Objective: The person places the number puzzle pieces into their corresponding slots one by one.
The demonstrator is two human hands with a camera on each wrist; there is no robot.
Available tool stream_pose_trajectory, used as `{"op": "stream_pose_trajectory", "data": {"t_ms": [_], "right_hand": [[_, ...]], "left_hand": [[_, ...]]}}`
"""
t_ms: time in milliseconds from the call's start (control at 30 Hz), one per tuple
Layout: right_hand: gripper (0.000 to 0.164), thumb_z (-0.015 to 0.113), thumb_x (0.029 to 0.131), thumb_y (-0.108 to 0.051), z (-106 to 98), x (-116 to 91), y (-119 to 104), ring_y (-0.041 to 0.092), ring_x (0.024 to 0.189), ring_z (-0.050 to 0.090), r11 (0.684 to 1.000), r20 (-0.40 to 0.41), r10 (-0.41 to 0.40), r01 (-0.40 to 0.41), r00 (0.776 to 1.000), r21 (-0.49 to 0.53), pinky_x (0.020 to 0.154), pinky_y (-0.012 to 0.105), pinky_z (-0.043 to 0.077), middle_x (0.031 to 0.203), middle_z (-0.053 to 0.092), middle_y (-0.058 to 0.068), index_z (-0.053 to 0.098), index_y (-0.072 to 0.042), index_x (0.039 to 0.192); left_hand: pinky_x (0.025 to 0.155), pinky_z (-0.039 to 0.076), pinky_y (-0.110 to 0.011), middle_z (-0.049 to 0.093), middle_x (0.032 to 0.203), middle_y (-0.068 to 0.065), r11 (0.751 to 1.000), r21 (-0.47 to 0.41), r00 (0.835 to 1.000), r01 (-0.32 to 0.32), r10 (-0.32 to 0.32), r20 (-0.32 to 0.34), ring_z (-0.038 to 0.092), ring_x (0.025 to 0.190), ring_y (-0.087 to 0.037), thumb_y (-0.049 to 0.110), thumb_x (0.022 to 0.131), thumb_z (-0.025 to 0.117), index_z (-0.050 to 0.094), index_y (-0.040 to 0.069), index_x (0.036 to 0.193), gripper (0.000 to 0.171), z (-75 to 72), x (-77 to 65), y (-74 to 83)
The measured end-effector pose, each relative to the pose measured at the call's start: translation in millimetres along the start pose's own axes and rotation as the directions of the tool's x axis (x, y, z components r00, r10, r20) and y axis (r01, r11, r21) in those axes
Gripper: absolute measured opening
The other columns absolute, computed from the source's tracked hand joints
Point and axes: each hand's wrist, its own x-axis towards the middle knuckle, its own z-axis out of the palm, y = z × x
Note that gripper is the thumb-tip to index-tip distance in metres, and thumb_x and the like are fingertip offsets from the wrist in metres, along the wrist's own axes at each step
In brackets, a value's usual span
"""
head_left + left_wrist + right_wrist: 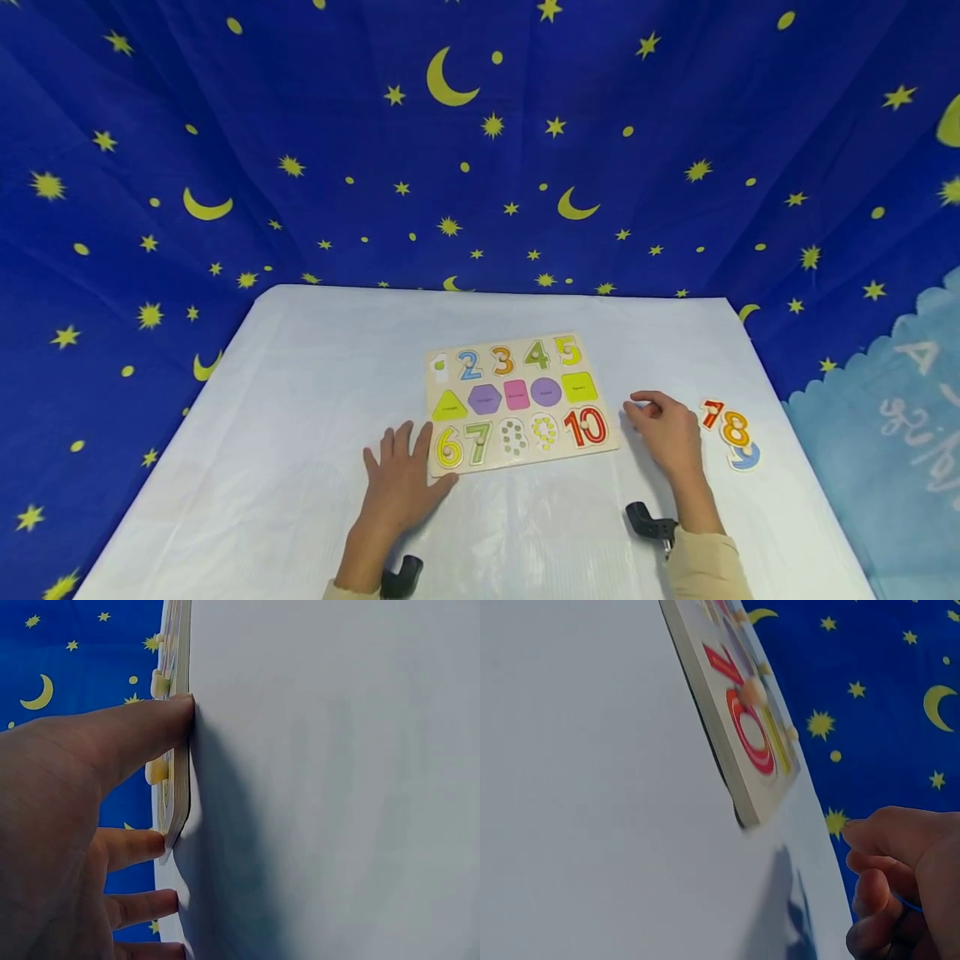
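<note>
A wooden number puzzle board (pixel 487 461) lies on the white table, with knobbed number pieces in most of its slots. Printed pictures show in the slots for 1, 8 and 9. My left hand (pixel 397 483) rests spread at the board's lower left corner, its thumb (pixel 150 731) against the near edge. To the right of the board hovers my right hand (pixel 670 435), fingers loosely bent, with nothing seen between thumb and fingers. Right of that hand lie a red 1 piece (pixel 712 414), an orange 8 piece (pixel 736 430) and a blue 9 piece (pixel 745 457).
The white-covered table (pixel 300 375) extends around the board. Behind it hangs a blue curtain (pixel 360 150) with yellow moons and stars. A light blue cloth (pixel 892 425) with white lettering is at the right. Black wrist mounts (pixel 648 523) sit by both wrists.
</note>
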Motion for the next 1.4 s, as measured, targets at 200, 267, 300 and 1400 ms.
{"op": "stream_pose_trajectory", "data": {"t_ms": [200,267,300,1400], "right_hand": [[0.025,0.069,0.087,-0.031,-12.3,-2.3,13.8,0.016,0.056,0.051,0.999,-0.038,0.041,-0.042,0.998,-0.012,0.053,0.03,0.037,0.066,0.057,0.0,0.072,-0.011,0.102],[0.024,0.069,0.087,-0.03,-17.1,-3.5,17.9,0.016,0.056,0.051,0.998,-0.055,0.051,-0.052,0.997,-0.024,0.053,0.03,0.036,0.066,0.057,0.0,0.072,-0.011,0.101],[0.024,0.069,0.087,-0.03,-19.3,-3.7,19.8,0.016,0.056,0.051,0.998,-0.062,0.055,-0.057,0.997,-0.033,0.053,0.03,0.036,0.066,0.057,0.0,0.072,-0.011,0.101],[0.048,0.056,0.093,-0.033,-65.7,9.1,62.7,0.033,0.087,0.052,0.94,-0.022,0.336,-0.336,0.942,-0.055,0.064,0.038,0.034,0.099,0.064,0.02,0.059,0.002,0.126]], "left_hand": [[0.097,0.015,-0.075,0.034,0.144,-0.023,1.0,-0.004,1.0,-0.007,0.007,0.003,0.024,0.134,-0.048,0.059,0.079,0.067,0.04,0.011,0.147,0.088,0.5,-0.5,-0.6],[0.097,0.015,-0.075,0.034,0.144,-0.022,1.0,0.0,1.0,-0.013,0.013,0.006,0.024,0.134,-0.047,0.059,0.079,0.067,0.04,0.011,0.147,0.088,0.9,-0.5,-0.6],[0.097,0.015,-0.075,0.034,0.144,-0.022,1.0,0.001,1.0,-0.015,0.015,0.008,0.025,0.133,-0.047,0.06,0.079,0.066,0.04,0.011,0.147,0.088,1.1,-0.6,-0.7],[0.098,0.013,-0.075,0.032,0.146,-0.023,1.0,-0.016,1.0,0.011,-0.011,0.02,0.022,0.135,-0.048,0.06,0.079,0.067,0.037,0.011,0.148,0.089,-1.6,0.6,1.3]]}}
